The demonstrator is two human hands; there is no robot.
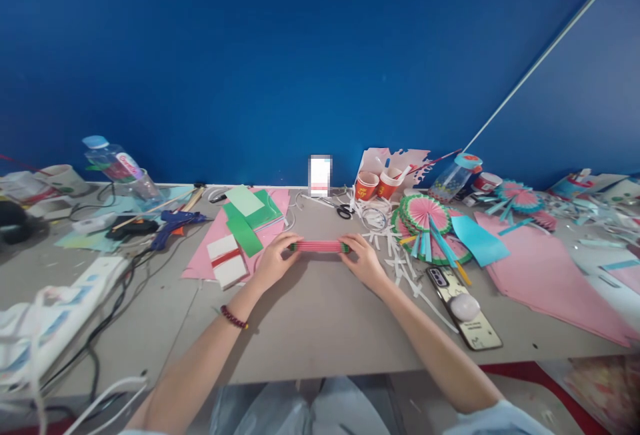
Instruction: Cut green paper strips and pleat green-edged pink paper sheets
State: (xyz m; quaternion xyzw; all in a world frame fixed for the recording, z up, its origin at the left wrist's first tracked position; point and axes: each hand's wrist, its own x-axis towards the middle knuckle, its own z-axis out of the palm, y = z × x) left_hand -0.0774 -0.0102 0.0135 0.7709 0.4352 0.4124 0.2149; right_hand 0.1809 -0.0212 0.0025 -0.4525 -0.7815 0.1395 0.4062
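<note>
Between my hands is a narrow pink folded-paper strip (320,247) with green ends and fine lines along its length, like pleats. My left hand (275,260) pinches its left end, and my right hand (365,260) pinches the right end. The strip lies level, just above or on the grey table; the gap cannot be made out. Left of my left hand are a green paper strip (245,235) and a white block with a red band (227,261). Watermelon-coloured pleated paper fans (425,215) lie right of my right hand.
Black scissors (344,211) and red paper cups (367,185) stand behind. A phone (467,311) and pink paper sheets (545,275) lie at right. At left are a blue glue gun (175,225), a power strip (65,315), cables and a plastic bottle (113,158). A blue wall (300,55) rises behind.
</note>
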